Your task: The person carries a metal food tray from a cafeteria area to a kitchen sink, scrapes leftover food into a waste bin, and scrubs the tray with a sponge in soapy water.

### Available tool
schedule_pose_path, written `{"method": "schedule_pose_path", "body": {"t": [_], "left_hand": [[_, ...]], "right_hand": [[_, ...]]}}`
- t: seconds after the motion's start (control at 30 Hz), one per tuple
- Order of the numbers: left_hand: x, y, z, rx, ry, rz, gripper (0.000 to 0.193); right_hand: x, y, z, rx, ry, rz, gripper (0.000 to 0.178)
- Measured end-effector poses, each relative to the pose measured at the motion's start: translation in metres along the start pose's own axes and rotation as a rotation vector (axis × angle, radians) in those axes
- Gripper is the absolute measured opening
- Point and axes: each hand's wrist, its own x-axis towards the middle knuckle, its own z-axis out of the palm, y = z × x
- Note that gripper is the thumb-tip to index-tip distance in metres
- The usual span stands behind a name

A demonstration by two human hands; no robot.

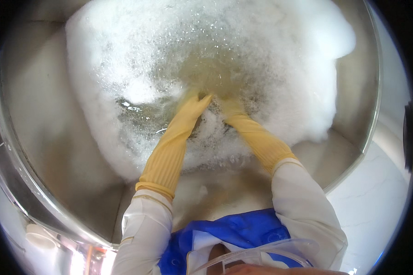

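Both my hands wear long yellow rubber gloves and reach into cloudy, yellowish soapy water (211, 68) in a deep metal sink (55, 119). My left hand (195, 105) is partly under the surface; its thumb stands out above the water, and its fingers are hidden. Close beside it on the right, my right hand (232, 107) is sunk past the wrist, its fingers lost in the murk. Whether either hand grips something below cannot be seen. Thick white foam (298, 68) rings the water. Left of my left glove, a dark, shiny patch of water (142, 112) shows through the suds.
The sink's rounded metal rim (36, 183) curves along the left, and its near wall (206, 192) rises before my blue apron (234, 229). A pale marbled surface (367, 201) lies outside at right. A whitish round object (41, 236) is at lower left.
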Motion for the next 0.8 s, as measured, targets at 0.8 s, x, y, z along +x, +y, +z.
{"method": "schedule_pose_path", "body": {"t": [0.8], "left_hand": [[-0.001, -0.081, -0.092, 0.164, 0.349, 0.048, 0.086]], "right_hand": [[0.061, 0.093, -0.075, 0.095, 0.312, 0.166, 0.036]]}}
